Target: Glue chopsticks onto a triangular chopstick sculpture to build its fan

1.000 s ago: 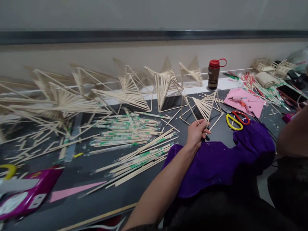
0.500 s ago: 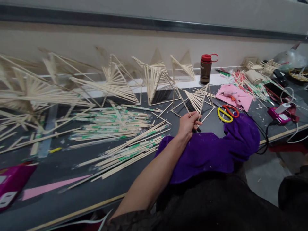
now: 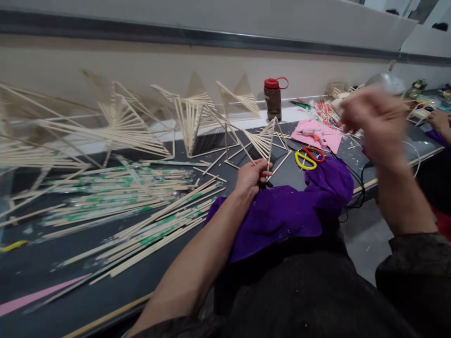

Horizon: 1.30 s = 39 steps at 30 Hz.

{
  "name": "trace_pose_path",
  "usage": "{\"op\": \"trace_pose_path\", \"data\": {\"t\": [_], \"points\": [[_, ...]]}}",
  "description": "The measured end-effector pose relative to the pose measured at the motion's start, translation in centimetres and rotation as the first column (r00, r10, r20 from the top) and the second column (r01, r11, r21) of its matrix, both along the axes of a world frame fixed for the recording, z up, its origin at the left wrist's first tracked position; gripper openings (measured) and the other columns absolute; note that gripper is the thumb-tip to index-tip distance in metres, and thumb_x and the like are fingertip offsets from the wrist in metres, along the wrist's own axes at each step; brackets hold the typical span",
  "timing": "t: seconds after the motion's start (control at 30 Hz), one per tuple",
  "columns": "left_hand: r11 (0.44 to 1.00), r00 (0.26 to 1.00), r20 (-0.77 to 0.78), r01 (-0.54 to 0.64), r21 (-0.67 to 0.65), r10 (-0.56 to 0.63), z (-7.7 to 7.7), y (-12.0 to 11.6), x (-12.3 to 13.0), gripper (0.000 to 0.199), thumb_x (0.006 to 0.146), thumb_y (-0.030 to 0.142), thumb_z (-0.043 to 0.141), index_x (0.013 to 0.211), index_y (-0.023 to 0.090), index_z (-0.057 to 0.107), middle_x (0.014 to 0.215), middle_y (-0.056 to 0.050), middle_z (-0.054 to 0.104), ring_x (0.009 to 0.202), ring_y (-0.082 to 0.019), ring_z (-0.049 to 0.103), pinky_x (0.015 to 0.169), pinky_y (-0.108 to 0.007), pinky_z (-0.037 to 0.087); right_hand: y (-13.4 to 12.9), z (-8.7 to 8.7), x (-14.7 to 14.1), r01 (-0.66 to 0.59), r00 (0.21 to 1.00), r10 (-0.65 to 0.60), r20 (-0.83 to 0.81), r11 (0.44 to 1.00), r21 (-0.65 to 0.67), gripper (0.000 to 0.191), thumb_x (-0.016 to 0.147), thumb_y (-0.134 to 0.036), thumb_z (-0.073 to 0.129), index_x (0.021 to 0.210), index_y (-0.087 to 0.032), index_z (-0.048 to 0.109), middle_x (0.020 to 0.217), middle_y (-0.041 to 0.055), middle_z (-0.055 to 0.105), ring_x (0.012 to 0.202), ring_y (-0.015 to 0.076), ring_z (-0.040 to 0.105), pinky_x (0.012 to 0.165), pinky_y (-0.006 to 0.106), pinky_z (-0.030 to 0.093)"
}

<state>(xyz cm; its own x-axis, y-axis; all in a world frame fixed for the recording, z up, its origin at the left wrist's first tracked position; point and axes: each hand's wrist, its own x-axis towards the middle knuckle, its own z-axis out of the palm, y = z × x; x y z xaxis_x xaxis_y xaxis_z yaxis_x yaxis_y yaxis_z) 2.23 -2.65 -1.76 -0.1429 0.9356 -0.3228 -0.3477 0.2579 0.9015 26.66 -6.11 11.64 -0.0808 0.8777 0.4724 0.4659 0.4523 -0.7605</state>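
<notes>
My left hand point(image 3: 252, 176) pinches the near corner of a small stick structure point(image 3: 262, 143), whose thin wooden sticks fan out between triangular frames. It stands on the dark table point(image 3: 197, 234). Raised at the right, my right hand point(image 3: 377, 122) is smeared by motion, so its fingers cannot be made out; it is well away from the structure. A purple cloth point(image 3: 282, 216) lies just below my left hand. Red and yellow scissors point(image 3: 306, 158) rest on the table to the right of the structure.
More stick structures point(image 3: 192, 117) stand along the wall. Wrapped chopsticks point(image 3: 116, 188) cover the table's left part. Behind are a red-capped bottle point(image 3: 272, 99) and a glue gun point(image 3: 315, 135) on pink paper point(image 3: 333, 141). Another person's hand point(image 3: 439, 121) shows at the far right.
The view has swung to the right, so the table items appear further left. My right hand has come into view, raised. My left hand keeps its hold on the structure.
</notes>
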Motion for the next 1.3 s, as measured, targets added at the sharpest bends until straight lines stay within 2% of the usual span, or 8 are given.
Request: {"op": "trace_pose_path", "data": {"t": [0.07, 0.17, 0.33, 0.57, 0.83, 1.07, 1.2, 1.3], "points": [[1.000, 1.000, -0.008, 0.014, -0.002, -0.014, 0.1, 0.0, 0.0, 0.005, 0.079, 0.010, 0.062, 0.078, 0.010, 0.056, 0.065, 0.000, 0.064, 0.035, -0.003, 0.052, 0.027, -0.011, 0.024, 1.9, -3.1, -1.1, 0.033, 0.959, -0.028, 0.282, 0.999, -0.016, 0.023, 0.092, -0.029, 0.054, 0.086, -0.013, 0.069, 0.080, 0.0055, 0.067, 0.074, 0.0153, 0.061, 0.070, 0.029, 0.048], [0.999, 0.999, -0.018, 0.039, -0.001, -0.039, 0.1, -0.1, -0.3, 0.004, 0.079, 0.009, 0.060, 0.077, 0.010, 0.057, 0.067, -0.001, 0.065, 0.035, -0.004, 0.053, 0.027, -0.012, 0.023, 5.0, -8.1, -1.9, 0.211, 0.699, -0.115, 0.706, 0.976, -0.050, 0.027, 0.092, -0.030, 0.050, 0.088, -0.015, 0.071, 0.091, 0.0106, 0.071, 0.082, 0.0212, 0.064, 0.070, 0.030, 0.044], [0.997, 0.997, -0.002, 0.071, 0.008, -0.071, -0.2, -0.1, -0.8, 0.003, 0.078, 0.011, 0.062, 0.078, 0.010, 0.058, 0.070, -0.001, 0.067, 0.037, -0.004, 0.055, 0.027, -0.013, 0.024, 7.4, -12.3, -1.9, 0.315, 0.539, -0.057, 0.841, 0.939, -0.138, 0.036, 0.088, -0.045, 0.050, 0.107, -0.021, 0.068, 0.104, 0.0102, 0.072, 0.093, 0.0271, 0.066, 0.068, 0.030, 0.044], [0.997, 0.996, 0.021, 0.082, 0.007, -0.083, -0.1, -0.3, -0.9, 0.005, 0.076, 0.009, 0.061, 0.080, 0.011, 0.058, 0.070, -0.001, 0.067, 0.037, -0.005, 0.055, 0.027, -0.014, 0.024, 7.4, -12.2, -2.8, 0.287, 0.435, -0.071, 0.898, 0.956, -0.063, 0.046, 0.087, -0.042, 0.049, 0.125, -0.019, 0.058, 0.113, 0.0137, 0.069, 0.099, 0.0317, 0.065, 0.071, 0.035, 0.045], [0.996, 0.996, 0.015, 0.090, 0.009, -0.090, 0.1, -0.5, -1.1, 0.004, 0.076, 0.010, 0.062, 0.077, 0.010, 0.059, 0.071, -0.002, 0.067, 0.037, -0.005, 0.056, 0.027, -0.014, 0.025, 7.5, -12.7, -3.2, 0.331, 0.443, -0.130, 0.887, 0.943, -0.027, 0.041, 0.086, -0.042, 0.049, 0.118, -0.018, 0.061, 0.110, 0.0137, 0.069, 0.095, 0.0298, 0.065, 0.068, 0.033, 0.043], [0.997, 0.997, -0.002, 0.080, 0.007, -0.080, -0.2, -0.2, -1.3, 0.007, 0.083, 0.015, 0.059, 0.078, 0.009, 0.060, 0.072, -0.002, 0.067, 0.035, -0.004, 0.054, 0.025, -0.013, 0.025, 5.9, -12.0, -3.9, 0.241, 0.476, -0.067, 0.877, 0.969, -0.057, 0.037, 0.088, -0.043, 0.048, 0.110, -0.017, 0.065, 0.104, 0.0118, 0.071, 0.092, 0.0256, 0.065, 0.069, 0.030, 0.042], [0.996, 0.996, -0.008, 0.084, -0.001, -0.084, 0.0, -0.3, -1.2, 0.009, 0.084, 0.014, 0.057, 0.078, 0.009, 0.059, 0.071, -0.002, 0.067, 0.034, -0.004, 0.054, 0.025, -0.013, 0.024, 8.0, -10.9, -2.2, 0.340, 0.550, -0.159, 0.820, 0.939, -0.046, 0.039, 0.092, -0.044, 0.042, 0.110, -0.021, 0.067, 0.107, 0.0089, 0.072, 0.095, 0.0242, 0.065, 0.073, 0.030, 0.044], [0.997, 0.996, 0.012, 0.083, 0.002, -0.083, 0.3, -0.4, -1.2, 0.011, 0.087, 0.015, 0.055, 0.077, 0.010, 0.057, 0.069, -0.002, 0.067, 0.035, -0.005, 0.055, 0.025, -0.012, 0.024, 11.4, -10.6, -0.4, 0.483, 0.518, -0.334, 0.787, 0.874, 0.053, 0.043, 0.092, -0.043, 0.041, 0.114, -0.018, 0.067, 0.118, 0.0144, 0.067, 0.103, 0.0279, 0.064, 0.079, 0.034, 0.046]]}}
